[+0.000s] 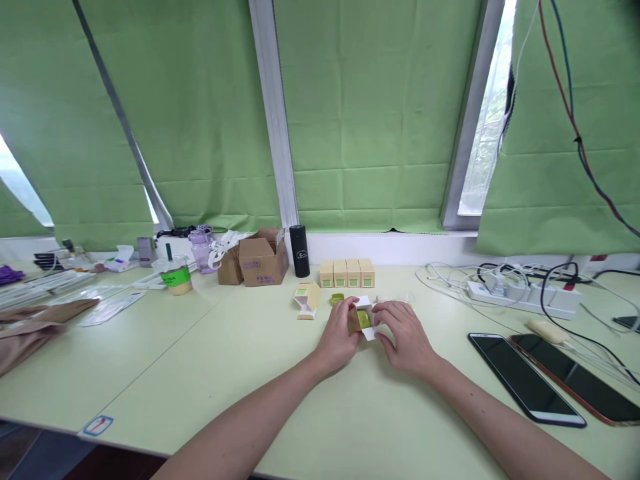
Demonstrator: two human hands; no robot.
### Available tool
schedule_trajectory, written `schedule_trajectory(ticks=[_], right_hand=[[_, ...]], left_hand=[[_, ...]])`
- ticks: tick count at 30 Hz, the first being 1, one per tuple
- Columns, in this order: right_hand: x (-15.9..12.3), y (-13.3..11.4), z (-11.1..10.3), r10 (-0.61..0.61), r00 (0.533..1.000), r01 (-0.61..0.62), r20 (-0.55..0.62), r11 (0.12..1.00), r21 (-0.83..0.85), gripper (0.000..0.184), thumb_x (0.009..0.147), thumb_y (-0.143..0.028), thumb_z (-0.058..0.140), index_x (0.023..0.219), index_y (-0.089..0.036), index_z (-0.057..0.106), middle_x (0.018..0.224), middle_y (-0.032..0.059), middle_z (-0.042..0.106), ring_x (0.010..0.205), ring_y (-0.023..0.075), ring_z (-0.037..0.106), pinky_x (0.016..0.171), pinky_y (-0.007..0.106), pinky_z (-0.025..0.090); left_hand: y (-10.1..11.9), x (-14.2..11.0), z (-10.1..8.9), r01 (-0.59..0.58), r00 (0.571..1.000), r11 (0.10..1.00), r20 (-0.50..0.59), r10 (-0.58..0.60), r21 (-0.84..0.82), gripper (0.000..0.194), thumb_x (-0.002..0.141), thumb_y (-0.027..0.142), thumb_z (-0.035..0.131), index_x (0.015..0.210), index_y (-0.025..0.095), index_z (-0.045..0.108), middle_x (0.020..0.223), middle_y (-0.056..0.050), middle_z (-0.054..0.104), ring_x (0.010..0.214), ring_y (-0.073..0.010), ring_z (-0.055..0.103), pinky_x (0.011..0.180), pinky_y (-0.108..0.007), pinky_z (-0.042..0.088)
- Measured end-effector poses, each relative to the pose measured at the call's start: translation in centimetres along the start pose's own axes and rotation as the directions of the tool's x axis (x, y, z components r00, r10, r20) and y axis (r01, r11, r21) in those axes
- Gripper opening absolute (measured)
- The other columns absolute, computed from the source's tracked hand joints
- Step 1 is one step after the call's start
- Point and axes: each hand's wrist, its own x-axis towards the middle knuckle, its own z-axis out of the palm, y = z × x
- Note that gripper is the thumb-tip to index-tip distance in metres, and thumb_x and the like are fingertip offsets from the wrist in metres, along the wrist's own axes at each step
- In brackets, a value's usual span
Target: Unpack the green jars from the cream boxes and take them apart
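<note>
My left hand [340, 337] is closed around a small cardboard box [354, 321] with its white-lined flaps standing open towards the right. Inside the box shows a yellow-green object [364, 319], too small to name. My right hand [404, 333] has its thumb and fingers closed on the box's right-hand flap edge. Just beyond my hands lies a green ring-like piece [337, 299]. To the left, another small box [307, 301] stands with an open end. Farther back, several matching small boxes [347, 274] stand in a row. Something pale and clear behind my right hand is partly hidden.
A black bottle [299, 251] and a brown carton [263, 259] stand near the wall. Left of them are a purple bottle [201, 249] and a drink cup [177, 275]. At right lie two phones [525, 377] [575, 377], a power strip [525, 298] and tangled cables.
</note>
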Motion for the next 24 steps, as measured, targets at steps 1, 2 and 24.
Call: schedule_trajectory(ticks=[1, 2, 24], right_hand=[[0.0, -0.1, 0.1, 0.007, 1.000, -0.007, 0.009, 1.000, -0.016, 0.029, 0.077, -0.008, 0.060, 0.101, -0.023, 0.055, 0.117, 0.0100, 0.067, 0.111, 0.0313, 0.060, 0.093, 0.046, 0.044], [0.0, -0.1, 0.1, 0.018, 1.000, -0.017, 0.019, 0.999, -0.030, 0.029, 0.077, -0.009, 0.060, 0.103, -0.023, 0.055, 0.118, 0.0106, 0.067, 0.112, 0.0318, 0.060, 0.093, 0.046, 0.044], [-0.3, -0.3, 2.6, 0.404, 0.915, -0.386, -0.019, 0.887, 0.254, 0.010, 0.090, -0.021, 0.058, 0.086, -0.022, 0.067, 0.103, 0.0112, 0.059, 0.101, 0.0299, 0.059, 0.087, 0.048, 0.054]], left_hand=[[0.0, 0.0, 0.0, -0.001, 1.000, 1.000, 0.003, 0.001, 0.002, 0.075, 0.071, -0.003, 0.061, 0.139, 0.026, 0.047, 0.138, -0.009, 0.053, 0.129, -0.0270, 0.050, 0.113, -0.047, 0.041], [0.0, 0.0, 0.0, -0.001, 1.000, 1.000, 0.007, 0.001, 0.003, 0.076, 0.070, -0.004, 0.060, 0.138, 0.026, 0.047, 0.138, -0.009, 0.053, 0.129, -0.0269, 0.050, 0.113, -0.047, 0.041], [1.7, -0.5, 0.1, -0.114, 0.992, 0.962, 0.077, 0.098, 0.248, 0.063, 0.080, 0.010, 0.072, 0.135, 0.029, 0.047, 0.135, -0.007, 0.057, 0.129, -0.0290, 0.052, 0.104, -0.048, 0.049]])
